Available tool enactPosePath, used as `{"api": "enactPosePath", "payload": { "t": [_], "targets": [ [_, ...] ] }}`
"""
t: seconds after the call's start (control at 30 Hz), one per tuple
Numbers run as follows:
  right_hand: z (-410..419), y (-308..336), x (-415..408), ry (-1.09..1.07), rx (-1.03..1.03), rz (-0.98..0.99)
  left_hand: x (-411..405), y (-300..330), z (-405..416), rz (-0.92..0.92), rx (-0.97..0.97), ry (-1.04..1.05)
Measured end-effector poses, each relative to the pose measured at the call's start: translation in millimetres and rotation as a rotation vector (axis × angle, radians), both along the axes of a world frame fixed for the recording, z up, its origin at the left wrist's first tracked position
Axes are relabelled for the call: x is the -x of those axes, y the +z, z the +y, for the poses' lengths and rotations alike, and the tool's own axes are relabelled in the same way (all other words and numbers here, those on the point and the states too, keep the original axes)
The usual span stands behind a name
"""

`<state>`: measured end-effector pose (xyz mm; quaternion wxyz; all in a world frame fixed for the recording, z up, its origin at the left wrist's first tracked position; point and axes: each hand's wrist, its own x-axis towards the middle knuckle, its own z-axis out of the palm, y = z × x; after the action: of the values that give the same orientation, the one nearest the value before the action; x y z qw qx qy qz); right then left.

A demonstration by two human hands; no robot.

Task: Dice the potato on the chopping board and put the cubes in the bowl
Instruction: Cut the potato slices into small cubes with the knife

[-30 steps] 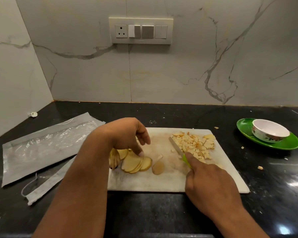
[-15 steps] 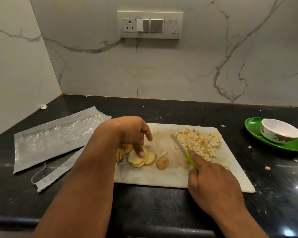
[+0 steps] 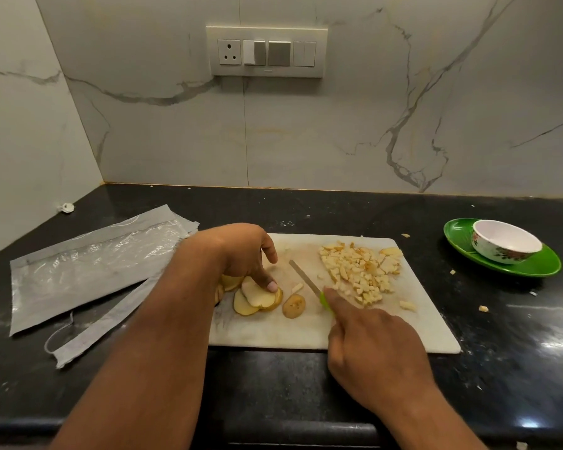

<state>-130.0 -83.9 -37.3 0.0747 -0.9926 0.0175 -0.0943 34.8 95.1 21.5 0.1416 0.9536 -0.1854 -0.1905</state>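
Note:
A white chopping board (image 3: 273,332) lies on the black counter. Potato slices (image 3: 257,297) are stacked at its left, and my left hand (image 3: 241,251) curls over them with a fingertip pressing the top slice. One round slice (image 3: 294,306) and a small sliver lie apart in the middle. Diced potato cubes (image 3: 359,271) are heaped at the board's far right. My right hand (image 3: 371,349) grips a green-handled knife (image 3: 304,277), forefinger along the handle, blade pointing away between the slices and the heap. An empty white bowl (image 3: 504,245) sits on a green plate (image 3: 533,271) at the right.
A clear plastic bag with grey strips (image 3: 91,267) lies left of the board. Stray potato bits (image 3: 483,308) dot the counter by the plate. A marble wall with a switch panel (image 3: 267,51) stands behind. The counter's front edge runs below my arms.
The view has shifted a little. My left hand has kept to the slice stack, and the knife blade has stayed between the slices and the heap of cubes.

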Motion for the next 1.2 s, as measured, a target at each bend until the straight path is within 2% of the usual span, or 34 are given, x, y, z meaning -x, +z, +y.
{"api": "enactPosePath", "payload": {
  "t": [0.17,0.33,0.5,0.73,0.9,1.0,1.2],
  "targets": [
    [-9.0,-1.8,-0.3,-0.196,-0.069,-0.011,1.6,-0.3,-2.2,-0.031,-0.013,-0.015],
    [2.7,-8.4,20.2,0.006,-0.055,-0.073,-0.2,3.4,5.6,0.034,-0.056,-0.049],
    [0.6,-4.5,22.1,0.080,-0.089,-0.030,-0.5,3.1,3.8,0.052,-0.029,-0.041],
    [-14.1,0.3,23.6,-0.213,-0.050,-0.021,3.8,3.2,4.2,0.027,0.024,-0.061],
    [-11.6,0.3,34.6,-0.132,-0.118,-0.042,7.6,10.3,-0.1,-0.045,0.146,-0.138],
    [-12.9,0.0,38.8,-0.174,-0.110,-0.037,8.8,11.1,-1.2,-0.087,0.254,-0.138],
    [-3.2,6.3,53.9,-0.229,-0.078,0.098,6.0,7.3,-6.4,-0.189,0.391,-0.091]
  ]
}}
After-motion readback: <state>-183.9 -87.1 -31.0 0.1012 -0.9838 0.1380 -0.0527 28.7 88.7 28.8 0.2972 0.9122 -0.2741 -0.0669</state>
